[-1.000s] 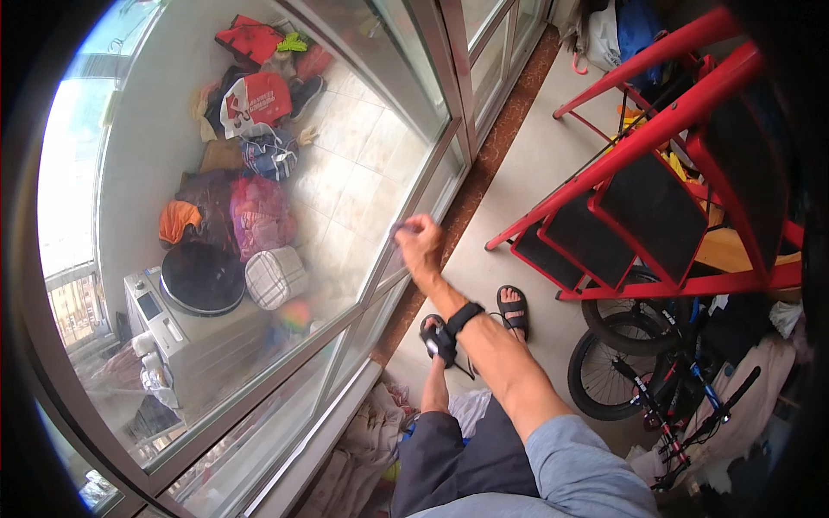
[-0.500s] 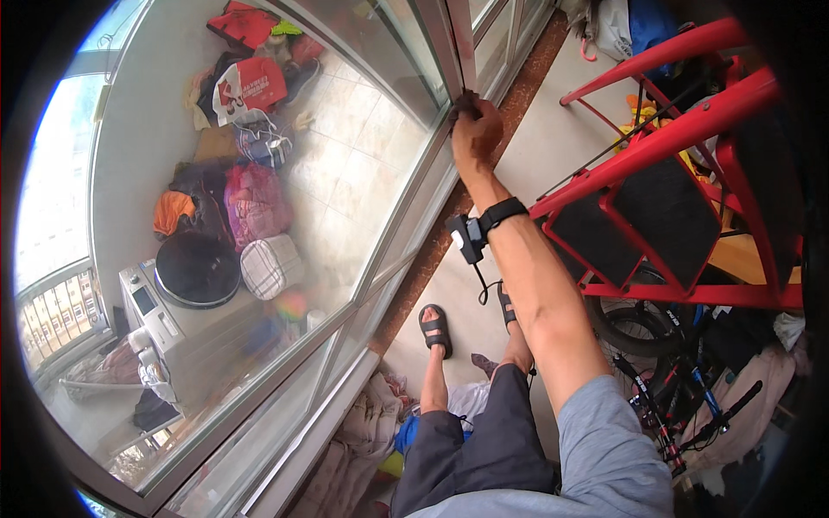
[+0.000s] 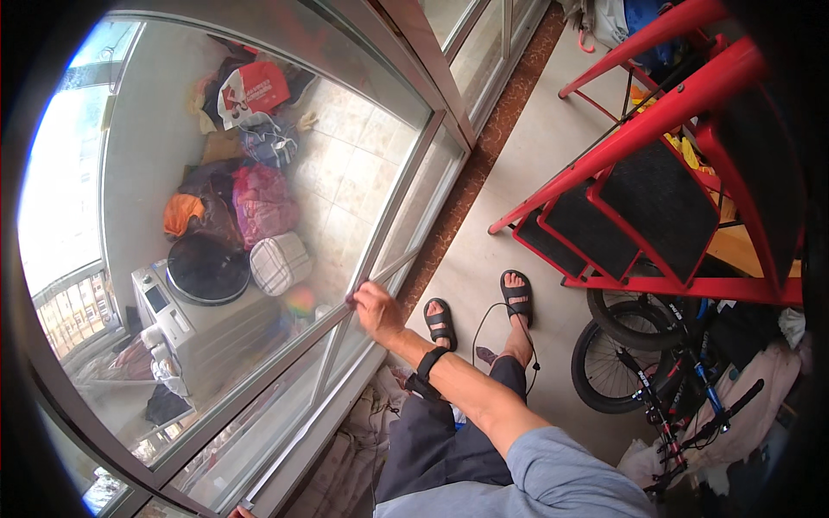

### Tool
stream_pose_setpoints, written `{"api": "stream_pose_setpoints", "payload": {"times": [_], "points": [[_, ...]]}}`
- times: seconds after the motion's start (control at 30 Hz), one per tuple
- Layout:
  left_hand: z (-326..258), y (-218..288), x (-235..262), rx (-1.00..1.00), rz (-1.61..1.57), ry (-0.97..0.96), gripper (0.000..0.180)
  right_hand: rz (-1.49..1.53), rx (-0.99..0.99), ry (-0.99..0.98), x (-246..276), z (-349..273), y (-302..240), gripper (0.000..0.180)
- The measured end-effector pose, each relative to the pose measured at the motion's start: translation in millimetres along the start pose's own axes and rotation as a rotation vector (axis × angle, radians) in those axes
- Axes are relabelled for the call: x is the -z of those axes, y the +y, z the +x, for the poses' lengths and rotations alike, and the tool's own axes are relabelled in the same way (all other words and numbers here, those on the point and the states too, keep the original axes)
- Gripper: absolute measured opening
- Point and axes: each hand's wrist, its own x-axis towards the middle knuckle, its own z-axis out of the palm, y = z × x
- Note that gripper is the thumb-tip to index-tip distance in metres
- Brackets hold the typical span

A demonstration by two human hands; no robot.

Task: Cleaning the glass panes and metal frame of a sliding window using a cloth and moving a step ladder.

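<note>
My right hand (image 3: pixel 377 311) is closed, its fingertips against the grey metal rail (image 3: pixel 259 390) of a glass door. A small dark bit shows at the fingertips; I cannot make out what it is. A black strap (image 3: pixel 427 361) circles that wrist. Inside the frame, the glass pane (image 3: pixel 345 173) lets the room behind show through. Of my left hand (image 3: pixel 242 512), only a few fingertips appear at the lower edge, beside the bottom of the door frame. The rest of it lies out of view.
To the right stands a red step ladder (image 3: pixel 656 129) with black treads. A bicycle (image 3: pixel 622 363) leans below it. Crumpled cloths (image 3: pixel 341 457) lie along the door's foot. Behind the glass are a washing machine (image 3: pixel 168 302) and bags (image 3: pixel 263 207).
My right hand has come down and nearer along the door frame, from the far upright to the middle of the rail. My left fingertips have entered at the lower edge.
</note>
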Motion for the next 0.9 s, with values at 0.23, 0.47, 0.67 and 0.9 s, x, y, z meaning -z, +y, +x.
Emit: {"api": "stream_pose_setpoints", "payload": {"times": [0.23, 0.47, 0.67, 0.9], "points": [[1.5, 0.5, 6.4, 0.043, 0.131, 0.053, 0.03, 0.18, -0.219, 0.017, 26.3, 63.5, 4.3, 0.014], [-1.5, -2.2, 7.9, 0.014, 0.134, 0.084, 0.032, 0.589, -0.417, 0.409, 134.4, 217.3, 25.1, 0.017], [-9.1, -16.0, -16.8, -0.049, 0.147, 0.069, 0.041, 0.52, -0.362, 0.469, 179.6, 276.4, 41.8, 0.023], [-7.2, -14.1, -12.3, -0.035, 0.122, 0.085, 0.039, 0.312, -0.117, 0.714, 153.8, 268.9, -78.5, 0.029]]}}
